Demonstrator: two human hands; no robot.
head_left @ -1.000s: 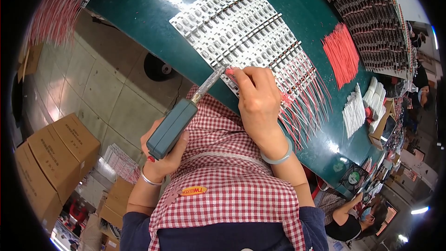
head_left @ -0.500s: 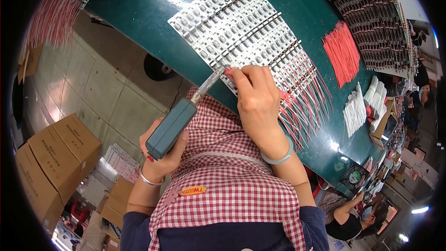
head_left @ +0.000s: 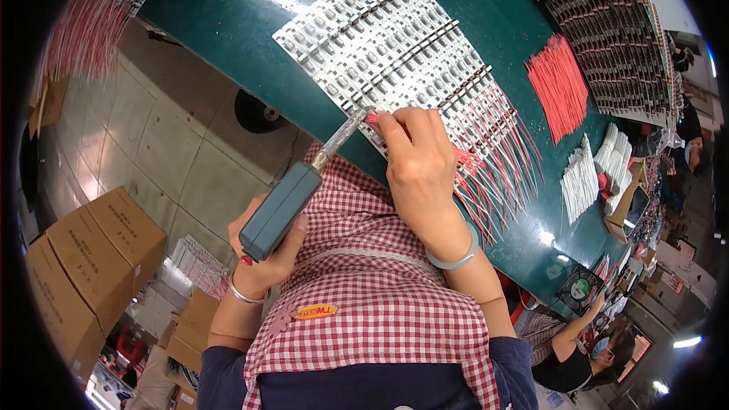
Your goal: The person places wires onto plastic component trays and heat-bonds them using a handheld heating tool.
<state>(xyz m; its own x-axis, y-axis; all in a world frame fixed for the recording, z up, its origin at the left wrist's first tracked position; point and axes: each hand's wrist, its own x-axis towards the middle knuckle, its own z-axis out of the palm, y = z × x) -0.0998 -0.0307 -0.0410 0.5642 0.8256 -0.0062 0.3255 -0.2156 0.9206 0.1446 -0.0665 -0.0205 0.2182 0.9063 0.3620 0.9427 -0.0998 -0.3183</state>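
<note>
My left hand (head_left: 267,267) is wrapped round the dark green body of a soldering gun (head_left: 279,211). Its silvery metal tip end reaches up and right to the near edge of a white panel of small circuit boards (head_left: 383,49). My right hand (head_left: 422,171) pinches a small bunch of red wires (head_left: 372,117) right beside that tip. Whether the tip touches a wire or a board pad is too small to tell. Red and white wires (head_left: 501,175) fan out from the panel's right side, passing partly behind my right hand.
On the green table (head_left: 228,23) lie a bundle of red wires (head_left: 558,89) and white wire bundles (head_left: 580,182) at right. Stacked wired panels (head_left: 607,38) stand at far right. Cardboard boxes (head_left: 99,250) sit at left. A co-worker (head_left: 581,361) works at lower right, near a small fan (head_left: 581,288).
Both my hands and the soldering gun hold almost the same place, with the panel shifted very slightly. The co-worker's arm at lower right has moved up toward the table.
</note>
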